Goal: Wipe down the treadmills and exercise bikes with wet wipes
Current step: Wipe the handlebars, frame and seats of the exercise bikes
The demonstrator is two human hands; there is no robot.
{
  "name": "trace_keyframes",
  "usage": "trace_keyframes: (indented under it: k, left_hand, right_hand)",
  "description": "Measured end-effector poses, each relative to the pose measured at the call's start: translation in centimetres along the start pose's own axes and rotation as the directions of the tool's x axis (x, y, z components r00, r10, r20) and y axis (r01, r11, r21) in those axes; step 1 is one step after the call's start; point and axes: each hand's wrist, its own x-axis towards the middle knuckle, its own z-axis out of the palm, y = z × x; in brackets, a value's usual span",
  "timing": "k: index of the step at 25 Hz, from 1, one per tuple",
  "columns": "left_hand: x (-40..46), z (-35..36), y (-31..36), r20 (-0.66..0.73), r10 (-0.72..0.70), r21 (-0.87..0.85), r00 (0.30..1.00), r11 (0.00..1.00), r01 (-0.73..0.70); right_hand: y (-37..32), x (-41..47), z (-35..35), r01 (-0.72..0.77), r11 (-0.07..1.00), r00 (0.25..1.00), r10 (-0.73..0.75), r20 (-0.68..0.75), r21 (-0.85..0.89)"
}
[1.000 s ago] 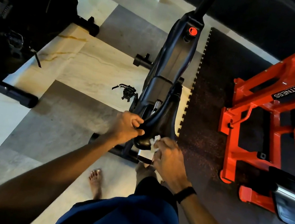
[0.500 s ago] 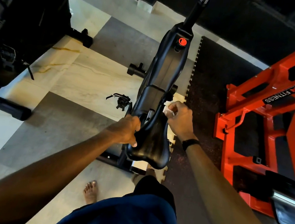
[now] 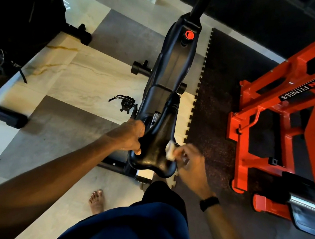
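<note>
Gym floor of polished stone tiles [image 3: 88,78] in pale cream and grey squares, veined and glossy, abutting a dark speckled rubber mat [image 3: 213,116] with an interlocking toothed edge.

Right hand [image 3: 192,167]: fingers pinched together on a small crumpled white wet wipe [image 3: 170,151], pressed against the right rear flank of the saddle. The hand is motion-blurred. A black band [image 3: 209,203] sits on the wrist.

Left hand [image 3: 131,135]: closed around the left edge of the saddle, thumb on the top surface, fingers curled underneath.

Saddle [image 3: 158,146]: black, smooth with a faint sheen, narrow at the nose and flaring to a rounded rear.

The saddle belongs to an exercise bike [image 3: 174,63] with a black moulded plastic housing, long and tapering, standing on the tiles along the mat's edge. A round red knob [image 3: 189,34] sits on top of the housing near the front, below a black upright post. A black strapped pedal [image 3: 127,102] projects on the bike's left.

To the right, on the mat, an orange-red painted steel frame [image 3: 291,112] of angular box sections bears a black label reading "HILTON FITNESS". A chromed bar [image 3: 311,204] lies at its lower end.

To the far left, a second black machine [image 3: 13,18], largely in shadow; details not legible.

A bare foot [image 3: 97,201] rests on the tile below dark blue clothing.
</note>
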Motion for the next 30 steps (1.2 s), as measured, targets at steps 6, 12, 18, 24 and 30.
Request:
trace_keyframes:
  k: [6, 12, 18, 24, 30]
  left_hand:
    - [0.1, 0.3, -0.4, -0.01, -0.005, -0.007, 1.0, 1.0, 0.005]
    - [0.4, 0.3, -0.3, -0.019, -0.012, -0.001, 1.0, 1.0, 0.012]
    - [0.6, 0.3, -0.3, -0.008, -0.012, -0.016, 1.0, 1.0, 0.012]
    - [0.2, 0.3, -0.3, -0.011, -0.025, -0.081, 1.0, 0.996, 0.024]
    - [0.2, 0.3, -0.6, -0.011, -0.035, -0.106, 0.999, 0.994, 0.034]
  right_hand:
    - [-0.7, 11.0, 0.9, -0.012, 0.999, 0.98, 0.018, -0.196, 0.034]
    - [0.9, 4.4, 1.8, 0.05, 0.998, 0.992, -0.044, -0.118, 0.045]
    - [1.5, -3.3, 2.8, -0.087, 0.994, 0.98, 0.098, -0.172, 0.069]
    - [-1.2, -5.9, 5.8, -0.314, 0.942, 0.854, 0.334, -0.399, 0.118]
    - [-3.1, -7.1, 7.5, -0.347, 0.921, 0.805, 0.389, -0.447, 0.177]
